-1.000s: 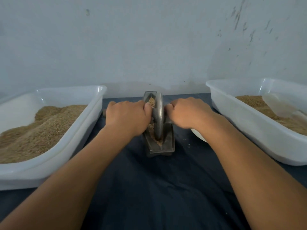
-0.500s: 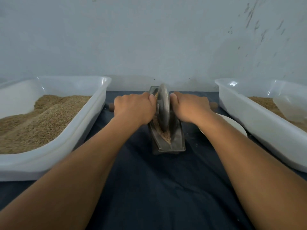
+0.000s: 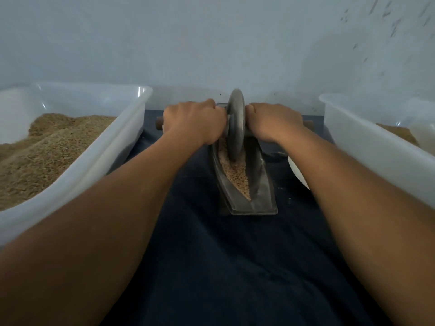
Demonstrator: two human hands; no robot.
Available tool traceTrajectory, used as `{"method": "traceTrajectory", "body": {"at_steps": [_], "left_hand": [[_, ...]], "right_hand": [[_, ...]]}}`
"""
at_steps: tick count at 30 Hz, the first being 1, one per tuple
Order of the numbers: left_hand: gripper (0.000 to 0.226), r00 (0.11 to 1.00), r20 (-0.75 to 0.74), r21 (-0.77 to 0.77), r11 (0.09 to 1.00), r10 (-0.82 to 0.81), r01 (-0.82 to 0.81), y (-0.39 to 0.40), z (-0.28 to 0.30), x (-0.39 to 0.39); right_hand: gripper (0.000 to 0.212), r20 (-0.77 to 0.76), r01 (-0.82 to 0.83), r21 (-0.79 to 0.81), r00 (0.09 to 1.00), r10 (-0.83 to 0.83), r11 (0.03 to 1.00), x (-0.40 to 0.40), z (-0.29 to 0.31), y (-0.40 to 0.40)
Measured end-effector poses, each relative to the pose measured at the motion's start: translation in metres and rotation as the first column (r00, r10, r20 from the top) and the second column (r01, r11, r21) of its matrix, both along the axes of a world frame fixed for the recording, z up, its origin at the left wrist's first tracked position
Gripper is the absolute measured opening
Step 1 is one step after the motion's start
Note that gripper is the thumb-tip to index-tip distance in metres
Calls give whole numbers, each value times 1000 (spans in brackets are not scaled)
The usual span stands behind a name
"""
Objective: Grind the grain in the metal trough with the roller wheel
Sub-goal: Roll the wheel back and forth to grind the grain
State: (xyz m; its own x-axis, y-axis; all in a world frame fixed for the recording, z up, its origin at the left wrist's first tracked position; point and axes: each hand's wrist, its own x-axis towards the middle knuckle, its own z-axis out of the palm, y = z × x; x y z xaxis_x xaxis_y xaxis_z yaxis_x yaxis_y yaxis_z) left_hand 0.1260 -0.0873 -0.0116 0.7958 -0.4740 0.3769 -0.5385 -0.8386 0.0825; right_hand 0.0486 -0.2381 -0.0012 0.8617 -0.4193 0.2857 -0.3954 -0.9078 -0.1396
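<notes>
Head view, left to right: we see a translucent white plastic tub [image 3: 131, 128] heaped with tan grain. Our left hand [image 3: 194, 122] curls round the brown wooden axle handle [image 3: 159, 122]. The upright grey metal roller wheel [image 3: 236, 124] stands in the narrow boat-shaped metal trough [image 3: 261, 194], on crushed grain [image 3: 237, 177]. Our right hand [image 3: 274, 121] grips likewise.

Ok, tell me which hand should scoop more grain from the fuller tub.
Left. The left hand grips the axle beside the heaped left tub; the right hand is across the roller wheel.
</notes>
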Motion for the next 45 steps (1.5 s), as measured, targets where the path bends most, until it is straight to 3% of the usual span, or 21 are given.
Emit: {"method": "traceTrajectory", "body": {"at_steps": [14, 31, 36, 45], "left_hand": [[42, 998, -51, -93, 995, 33, -38, -1, -4, 11], [41, 994, 112, -66, 998, 0, 7, 26, -9, -45], [45, 980, 200, -29, 999, -21, 27, 32, -7, -60], [49, 988, 155, -47, 999, 29, -22, 42, 6, -79]], "right_hand": [[42, 65, 1, -43, 998, 1, 999, 15, 4, 0], [44, 174, -73, -117, 980, 93, 990, -46, -12, 22], [45, 123, -82, -41, 989, 86, 996, -62, -14, 24], [45, 81, -105, -119, 990, 115, 987, -88, -4, 40]]}}
